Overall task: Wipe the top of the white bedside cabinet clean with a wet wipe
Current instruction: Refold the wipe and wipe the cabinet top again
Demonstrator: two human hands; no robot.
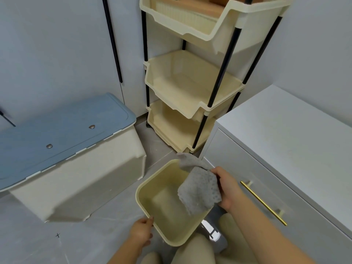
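Right hand (227, 187) fingers clamped on grey wipe (199, 189); left hand (142, 232) fingers gripping basin (142, 189) rim. Risk: drips on floor carrying to cabinet (285, 130), lower right.

cabinet top (297, 130) bare, rack (190, 88) just beside

The top basket (200, 20) of the rack is cut off by the upper edge, and part of the tub (162, 202) is hidden by the grey cloth (198, 189).
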